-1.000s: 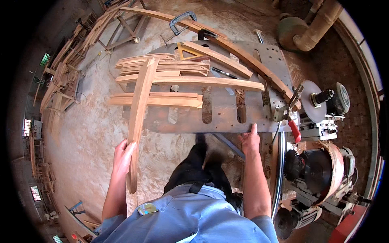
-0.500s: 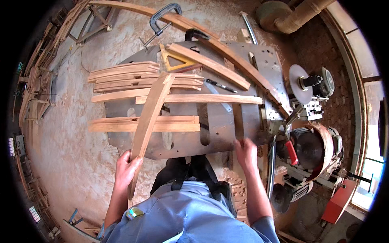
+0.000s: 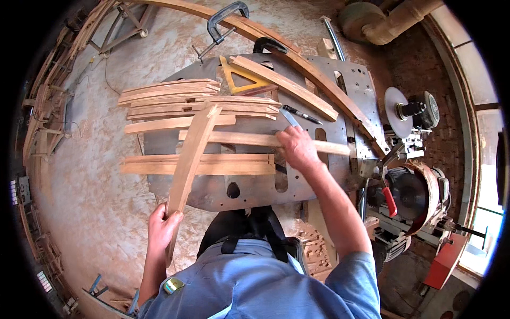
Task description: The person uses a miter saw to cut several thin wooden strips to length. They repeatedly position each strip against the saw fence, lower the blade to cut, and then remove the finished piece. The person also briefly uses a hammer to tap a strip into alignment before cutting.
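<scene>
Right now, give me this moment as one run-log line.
Left hand: gripping lengthwise wooden bar | right hand: closed over crosswise wooden strip | yellow set square: on metal table

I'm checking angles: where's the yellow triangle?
In the head view, the yellow triangle lies near the far edge of the table, left of the shorter slanting strip.

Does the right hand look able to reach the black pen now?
Probably yes: the black pen lies just beyond the right hand and nothing seems to cover it, though the hand may first need to let go of the long wooden strip.
</scene>
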A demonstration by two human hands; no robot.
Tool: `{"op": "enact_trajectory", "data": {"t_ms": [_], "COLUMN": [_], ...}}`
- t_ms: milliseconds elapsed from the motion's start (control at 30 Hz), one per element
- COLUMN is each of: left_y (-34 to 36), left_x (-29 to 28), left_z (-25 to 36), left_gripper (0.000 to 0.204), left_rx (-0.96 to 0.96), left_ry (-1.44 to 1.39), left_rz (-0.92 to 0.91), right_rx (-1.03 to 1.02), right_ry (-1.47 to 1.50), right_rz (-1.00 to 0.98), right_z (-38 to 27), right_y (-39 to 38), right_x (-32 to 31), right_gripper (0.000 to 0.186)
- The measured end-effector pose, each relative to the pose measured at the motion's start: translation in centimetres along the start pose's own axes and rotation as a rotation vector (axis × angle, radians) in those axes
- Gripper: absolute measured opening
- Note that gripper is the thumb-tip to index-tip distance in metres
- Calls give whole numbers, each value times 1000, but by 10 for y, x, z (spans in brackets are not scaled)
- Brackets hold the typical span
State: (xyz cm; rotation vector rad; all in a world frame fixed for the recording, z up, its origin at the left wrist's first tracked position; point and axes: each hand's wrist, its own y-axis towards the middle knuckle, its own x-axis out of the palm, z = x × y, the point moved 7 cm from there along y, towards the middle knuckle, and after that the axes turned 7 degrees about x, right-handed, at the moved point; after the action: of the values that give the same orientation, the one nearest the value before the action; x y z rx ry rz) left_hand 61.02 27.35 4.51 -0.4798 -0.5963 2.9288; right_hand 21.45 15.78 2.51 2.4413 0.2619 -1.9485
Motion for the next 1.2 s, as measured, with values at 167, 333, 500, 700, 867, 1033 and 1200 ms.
{"op": "enact_trajectory", "data": {"t_ms": [167,333,500,700,867,1033,1200], "left_y": [1,0,-2,-4,-7,-7,-12], "left_x": [5,10,9,11,14,10,12], "left_z": [-4,8,16,17,24,21,20], "left_gripper": [23,24,28,27,26,25,25], "left_rx": [-17,-23,-11,-39,-44,-35,-105], "left_ry": [-42,-79,-60,-69,-88,-64,-128], "left_rz": [1,-10,-18,2,-1,-12,-34], "right_rx": [36,466,560,429,515,420,370], "right_ry": [253,-98,-111,-135,-96,-53,-71], "right_rz": [73,8,-232,-161,-182,-214,-261], "right_z": [8,63,79,80,90,101,109], "right_y": [-10,6,8,12,15,18,13], "right_x": [0,-13,0,6,10,10,-13], "right_gripper": [29,21,18,19,23,20,21]}}
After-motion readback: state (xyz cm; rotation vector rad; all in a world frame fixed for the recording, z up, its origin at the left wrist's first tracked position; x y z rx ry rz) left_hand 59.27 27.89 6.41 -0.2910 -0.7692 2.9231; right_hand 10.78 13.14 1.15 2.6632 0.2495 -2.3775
